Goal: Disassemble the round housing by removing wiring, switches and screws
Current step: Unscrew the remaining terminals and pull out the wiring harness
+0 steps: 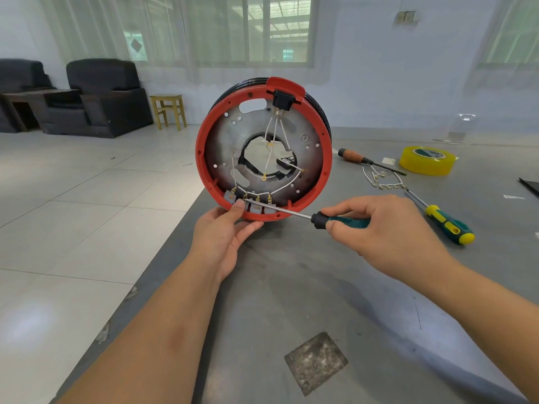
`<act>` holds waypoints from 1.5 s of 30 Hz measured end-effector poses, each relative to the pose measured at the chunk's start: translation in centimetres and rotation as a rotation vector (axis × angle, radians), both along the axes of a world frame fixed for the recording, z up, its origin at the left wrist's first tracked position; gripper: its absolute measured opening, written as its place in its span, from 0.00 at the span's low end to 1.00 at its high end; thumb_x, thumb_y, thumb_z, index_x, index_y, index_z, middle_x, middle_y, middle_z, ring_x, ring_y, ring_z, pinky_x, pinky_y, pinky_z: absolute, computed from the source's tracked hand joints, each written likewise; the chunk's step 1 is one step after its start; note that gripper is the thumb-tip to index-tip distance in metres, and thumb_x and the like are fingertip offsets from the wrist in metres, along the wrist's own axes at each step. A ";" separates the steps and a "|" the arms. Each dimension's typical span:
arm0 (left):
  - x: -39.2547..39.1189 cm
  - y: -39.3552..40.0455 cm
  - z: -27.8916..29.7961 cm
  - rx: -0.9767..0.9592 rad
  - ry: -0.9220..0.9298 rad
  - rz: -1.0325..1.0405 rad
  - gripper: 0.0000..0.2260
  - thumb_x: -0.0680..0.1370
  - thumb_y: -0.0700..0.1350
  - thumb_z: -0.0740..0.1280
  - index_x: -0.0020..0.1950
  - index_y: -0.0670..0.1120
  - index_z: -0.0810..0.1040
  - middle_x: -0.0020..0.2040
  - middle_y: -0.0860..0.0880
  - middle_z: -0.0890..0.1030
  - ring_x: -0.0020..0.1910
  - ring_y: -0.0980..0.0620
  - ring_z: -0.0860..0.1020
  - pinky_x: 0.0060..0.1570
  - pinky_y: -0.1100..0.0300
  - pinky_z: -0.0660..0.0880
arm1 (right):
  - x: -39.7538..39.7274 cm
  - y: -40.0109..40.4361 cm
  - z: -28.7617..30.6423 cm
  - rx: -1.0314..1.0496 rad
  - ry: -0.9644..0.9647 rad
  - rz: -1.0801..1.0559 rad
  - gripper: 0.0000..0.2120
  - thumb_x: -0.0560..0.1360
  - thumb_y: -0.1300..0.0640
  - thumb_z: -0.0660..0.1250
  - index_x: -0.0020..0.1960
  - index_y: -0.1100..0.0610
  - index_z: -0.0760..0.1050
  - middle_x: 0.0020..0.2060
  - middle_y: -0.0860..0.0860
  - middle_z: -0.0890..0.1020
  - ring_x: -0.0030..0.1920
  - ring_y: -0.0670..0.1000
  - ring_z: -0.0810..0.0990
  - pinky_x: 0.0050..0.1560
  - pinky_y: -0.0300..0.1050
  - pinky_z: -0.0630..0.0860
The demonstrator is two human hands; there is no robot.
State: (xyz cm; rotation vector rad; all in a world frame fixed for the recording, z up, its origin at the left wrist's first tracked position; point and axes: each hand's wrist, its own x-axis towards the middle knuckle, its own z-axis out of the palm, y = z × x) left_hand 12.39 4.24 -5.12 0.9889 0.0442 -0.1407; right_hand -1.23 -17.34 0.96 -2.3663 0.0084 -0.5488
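Head view: no legible writing anywhere

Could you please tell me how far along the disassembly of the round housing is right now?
Done: a bunch of removed wires lies on the table. In hand: the left hand steadies the round housing while the right hand works a screwdriver at the bottom terminals. Left: white wires, the black switch and those terminals remain.

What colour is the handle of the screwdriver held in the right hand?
Dark teal with a black collar, on the held screwdriver in the right hand; head view.
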 end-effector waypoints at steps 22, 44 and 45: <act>0.2 -0.1 -0.1 -0.019 0.016 0.075 0.06 0.83 0.37 0.69 0.59 0.36 0.79 0.50 0.41 0.88 0.48 0.42 0.88 0.42 0.53 0.86 | -0.7 1.0 -0.9 -0.469 -0.274 0.023 0.13 0.74 0.57 0.74 0.58 0.48 0.85 0.42 0.43 0.87 0.38 0.46 0.81 0.37 0.39 0.75; 0.4 0.1 -0.2 -0.086 0.038 0.091 0.06 0.83 0.37 0.69 0.56 0.34 0.80 0.52 0.36 0.87 0.50 0.39 0.88 0.42 0.53 0.85 | -0.8 1.4 -2.9 -0.875 -0.470 0.047 0.13 0.77 0.59 0.72 0.62 0.56 0.82 0.47 0.54 0.85 0.36 0.60 0.82 0.25 0.50 0.76; 0.3 0.1 -0.1 -0.088 0.039 0.091 0.06 0.83 0.37 0.69 0.56 0.35 0.80 0.52 0.36 0.87 0.50 0.39 0.88 0.42 0.53 0.85 | -0.9 1.4 -2.9 -0.893 -0.477 0.043 0.14 0.76 0.60 0.73 0.62 0.55 0.83 0.47 0.54 0.85 0.35 0.60 0.82 0.24 0.49 0.76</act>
